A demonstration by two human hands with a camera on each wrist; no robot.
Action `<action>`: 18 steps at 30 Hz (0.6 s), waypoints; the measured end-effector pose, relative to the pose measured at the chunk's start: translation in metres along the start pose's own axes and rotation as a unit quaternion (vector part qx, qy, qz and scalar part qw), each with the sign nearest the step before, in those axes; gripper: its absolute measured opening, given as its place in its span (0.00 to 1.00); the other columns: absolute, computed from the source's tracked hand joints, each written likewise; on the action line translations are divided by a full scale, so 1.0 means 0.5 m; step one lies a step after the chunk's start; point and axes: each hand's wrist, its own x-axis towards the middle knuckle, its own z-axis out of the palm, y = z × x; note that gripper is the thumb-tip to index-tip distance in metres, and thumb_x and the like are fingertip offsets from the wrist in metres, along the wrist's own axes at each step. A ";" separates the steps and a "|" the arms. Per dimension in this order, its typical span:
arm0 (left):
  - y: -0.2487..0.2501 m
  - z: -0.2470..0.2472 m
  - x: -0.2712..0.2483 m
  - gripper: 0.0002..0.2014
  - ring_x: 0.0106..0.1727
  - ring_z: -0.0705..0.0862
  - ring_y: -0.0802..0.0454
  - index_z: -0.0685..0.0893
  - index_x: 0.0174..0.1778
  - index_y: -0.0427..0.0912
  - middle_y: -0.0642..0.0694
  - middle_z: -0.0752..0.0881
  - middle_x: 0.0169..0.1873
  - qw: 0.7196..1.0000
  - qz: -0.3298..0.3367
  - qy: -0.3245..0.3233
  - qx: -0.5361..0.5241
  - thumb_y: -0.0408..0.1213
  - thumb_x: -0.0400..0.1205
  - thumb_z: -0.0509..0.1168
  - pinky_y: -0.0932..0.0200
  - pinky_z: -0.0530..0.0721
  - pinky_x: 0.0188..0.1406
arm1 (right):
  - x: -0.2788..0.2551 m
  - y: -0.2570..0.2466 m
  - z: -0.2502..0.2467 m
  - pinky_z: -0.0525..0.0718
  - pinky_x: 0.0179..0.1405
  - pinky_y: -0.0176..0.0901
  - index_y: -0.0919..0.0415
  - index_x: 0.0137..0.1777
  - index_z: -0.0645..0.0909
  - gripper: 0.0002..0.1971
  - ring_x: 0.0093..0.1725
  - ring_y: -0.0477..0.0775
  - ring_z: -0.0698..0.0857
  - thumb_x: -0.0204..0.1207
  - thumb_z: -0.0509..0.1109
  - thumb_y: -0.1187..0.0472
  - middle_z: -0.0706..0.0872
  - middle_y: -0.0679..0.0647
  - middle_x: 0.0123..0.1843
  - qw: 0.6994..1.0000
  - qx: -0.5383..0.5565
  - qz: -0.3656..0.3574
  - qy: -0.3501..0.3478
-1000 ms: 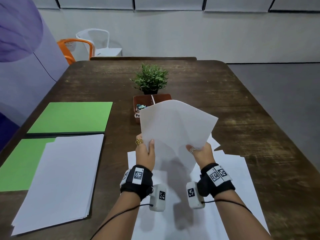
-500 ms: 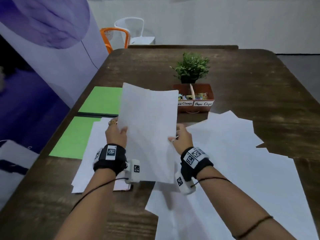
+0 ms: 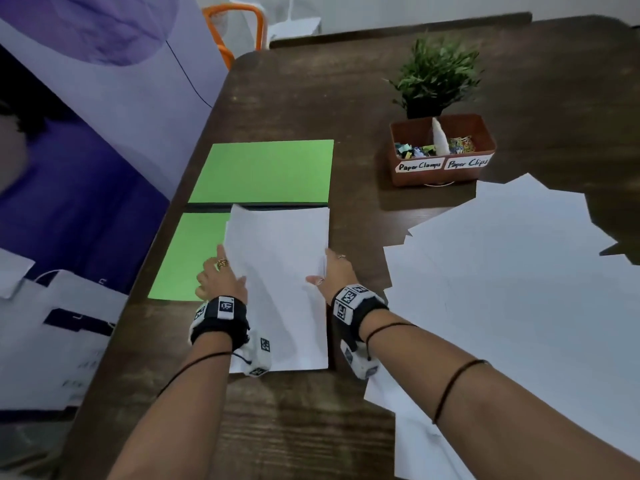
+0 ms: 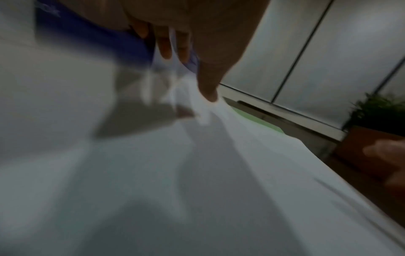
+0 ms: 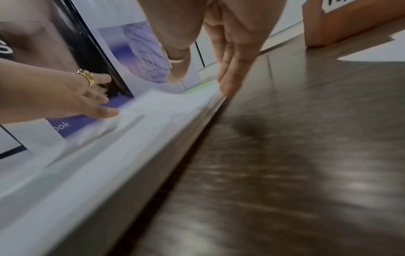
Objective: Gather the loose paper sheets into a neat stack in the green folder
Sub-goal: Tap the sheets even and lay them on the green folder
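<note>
The green folder (image 3: 263, 171) lies open near the table's left edge, and its near flap (image 3: 187, 258) is half covered by a white paper stack (image 3: 280, 271). My left hand (image 3: 221, 275) touches the stack's left edge with straight fingers. My right hand (image 3: 329, 270) lies along the right edge, fingers straight. In the right wrist view the right hand's fingertips (image 5: 228, 86) meet the stack's side (image 5: 131, 138). The left wrist view is blurred; the left hand's fingers (image 4: 186, 52) hover over the paper (image 4: 197, 173). Several loose sheets (image 3: 502, 289) lie spread to the right.
A brown box (image 3: 443, 150) labelled for paper clamps and clips stands behind the loose sheets, with a small green plant (image 3: 436, 74) behind it. A purple banner (image 3: 86, 116) runs along the table's left side. An orange chair (image 3: 235, 26) stands at the far end.
The sheets that both hands held upright have gone left and down onto the stack in the folder. Both hands have let go and now lie straight against its edges.
</note>
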 end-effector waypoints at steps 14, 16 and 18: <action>0.326 0.150 -0.209 0.35 0.80 0.58 0.46 0.56 0.81 0.43 0.43 0.56 0.81 0.909 0.360 -0.204 -0.045 0.46 0.81 0.64 0.52 0.61 0.78 | -0.132 0.407 -0.318 0.47 0.81 0.57 0.55 0.83 0.38 0.58 0.82 0.65 0.39 0.64 0.61 0.24 0.36 0.61 0.84 0.935 -0.233 0.258 0.067; 0.365 0.186 -0.248 0.38 0.82 0.52 0.48 0.50 0.82 0.42 0.43 0.50 0.83 0.899 0.353 -0.259 0.007 0.51 0.82 0.61 0.53 0.55 0.80 | -0.160 0.440 -0.319 0.47 0.80 0.61 0.54 0.82 0.33 0.60 0.82 0.66 0.37 0.63 0.63 0.24 0.33 0.59 0.83 0.941 -0.225 0.252 0.014; 0.393 0.212 -0.281 0.39 0.83 0.47 0.50 0.42 0.82 0.44 0.44 0.47 0.83 0.906 0.312 -0.284 0.029 0.55 0.83 0.56 0.44 0.50 0.80 | -0.185 0.460 -0.314 0.44 0.80 0.63 0.53 0.82 0.32 0.60 0.82 0.64 0.35 0.63 0.64 0.25 0.30 0.57 0.83 0.952 -0.214 0.220 -0.009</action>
